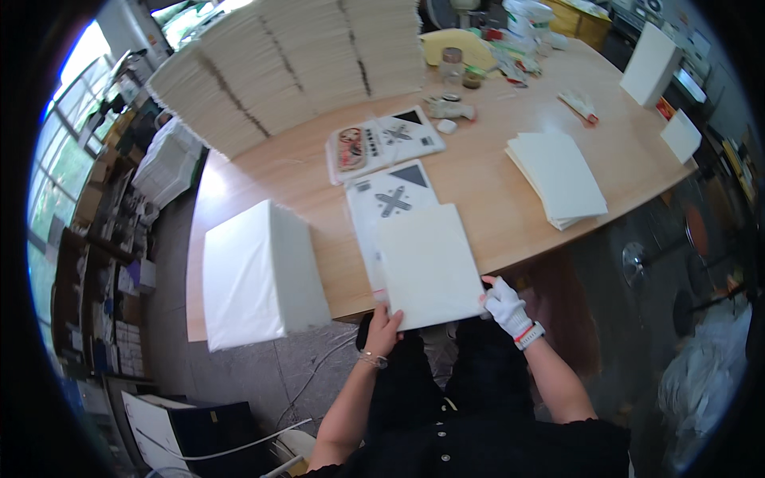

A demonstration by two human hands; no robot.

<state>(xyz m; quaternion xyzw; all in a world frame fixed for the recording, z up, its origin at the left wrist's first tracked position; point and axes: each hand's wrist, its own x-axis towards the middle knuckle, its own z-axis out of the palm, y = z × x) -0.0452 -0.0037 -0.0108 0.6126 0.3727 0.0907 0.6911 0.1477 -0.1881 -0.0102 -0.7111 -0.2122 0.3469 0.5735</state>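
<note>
Sheet, cream, blank (429, 267): one, lying at the near table edge (510, 231), partly covering a printed sheet (392, 199). My left hand (382, 331) pinches its near-left corner, bare fingers closed on it; my right hand (505, 305), gloved white, grips the near-right corner. Judged light, thin, flexible, easily creased; best held at both near corners. Beyond my hands: one printed pair (384, 142). Right of them: one flat stack (559, 177). Left: one tall white block (259, 275).
</note>
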